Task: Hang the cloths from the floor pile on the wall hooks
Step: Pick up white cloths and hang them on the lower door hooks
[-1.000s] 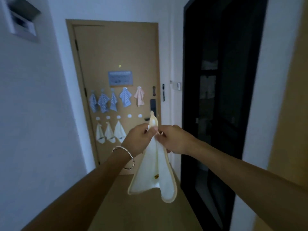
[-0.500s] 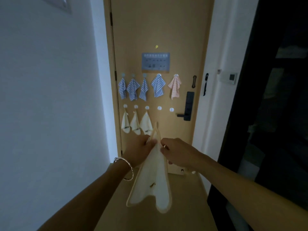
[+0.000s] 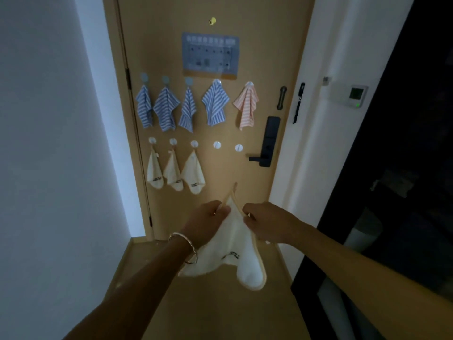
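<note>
A cream cloth [image 3: 235,251] with a tan border hangs between my hands in front of the wooden door [image 3: 255,57]. My left hand [image 3: 208,219] and my right hand [image 3: 267,222] each pinch its top corner, and its hanging loop [image 3: 234,186] sticks up between them. On the door, the lower row of round white hooks carries three cream cloths [image 3: 175,171]. Two hooks of that row, one [image 3: 217,145] and the other [image 3: 239,147], are bare. The upper row holds several blue striped cloths [image 3: 181,107] and one pink striped cloth [image 3: 245,106].
A black lock and lever handle [image 3: 268,143] sit on the door's right side. A white wall [image 3: 54,143] runs along the left. A dark glass partition [image 3: 404,168] closes in the right. The wooden floor [image 3: 220,312] leads to the door.
I have come closer to the door, which now fills the view. My hands still hold the cream cloth by its top, slightly further apart.
</note>
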Tool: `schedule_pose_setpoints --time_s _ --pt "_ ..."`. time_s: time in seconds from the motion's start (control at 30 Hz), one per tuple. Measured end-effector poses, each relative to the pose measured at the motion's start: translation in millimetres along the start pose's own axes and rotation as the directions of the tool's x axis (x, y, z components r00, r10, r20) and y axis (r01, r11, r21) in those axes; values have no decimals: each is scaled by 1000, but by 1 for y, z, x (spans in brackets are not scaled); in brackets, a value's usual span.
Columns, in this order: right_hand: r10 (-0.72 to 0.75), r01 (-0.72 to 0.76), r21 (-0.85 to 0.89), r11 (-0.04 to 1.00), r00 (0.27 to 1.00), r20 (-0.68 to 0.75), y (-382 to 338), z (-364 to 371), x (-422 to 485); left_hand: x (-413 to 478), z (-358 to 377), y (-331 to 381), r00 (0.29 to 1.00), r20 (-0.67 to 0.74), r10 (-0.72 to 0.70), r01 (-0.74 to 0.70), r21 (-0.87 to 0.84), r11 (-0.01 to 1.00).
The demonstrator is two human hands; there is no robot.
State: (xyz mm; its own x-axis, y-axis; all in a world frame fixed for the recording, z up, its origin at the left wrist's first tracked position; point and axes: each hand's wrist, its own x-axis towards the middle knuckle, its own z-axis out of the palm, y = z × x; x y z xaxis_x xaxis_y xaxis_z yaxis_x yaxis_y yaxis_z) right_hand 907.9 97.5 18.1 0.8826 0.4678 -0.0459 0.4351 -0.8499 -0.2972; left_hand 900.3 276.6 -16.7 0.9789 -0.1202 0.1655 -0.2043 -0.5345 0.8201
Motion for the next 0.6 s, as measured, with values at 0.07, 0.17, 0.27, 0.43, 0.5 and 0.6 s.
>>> schedule_pose_setpoints --time_s 0.07,0.17,0.27,0.43,0.5,0.6 --pt "11 -11 19 1000 1000 3 12 1 29 27 3 -12 1000 12 -25 26 -60 998" --pt "-8 7 33 999 1000 8 31 6 76 64 12 -28 998 0 -69 68 -126 990" --pt "-46 45 64 997 999 9 49 10 126 101 17 -38 985 19 -173 172 -276 946" --pt "-143 144 87 986 990 -13 87 2 217 188 19 -58 967 -61 -247 220 -287 932" --pt "-182 183 112 977 983 -20 104 -9 252 230 21 -64 958 -117 -263 228 -253 940" --pt "-203 208 181 961 978 -46 131 -19 299 283 25 -73 952 -161 -262 225 -215 950"
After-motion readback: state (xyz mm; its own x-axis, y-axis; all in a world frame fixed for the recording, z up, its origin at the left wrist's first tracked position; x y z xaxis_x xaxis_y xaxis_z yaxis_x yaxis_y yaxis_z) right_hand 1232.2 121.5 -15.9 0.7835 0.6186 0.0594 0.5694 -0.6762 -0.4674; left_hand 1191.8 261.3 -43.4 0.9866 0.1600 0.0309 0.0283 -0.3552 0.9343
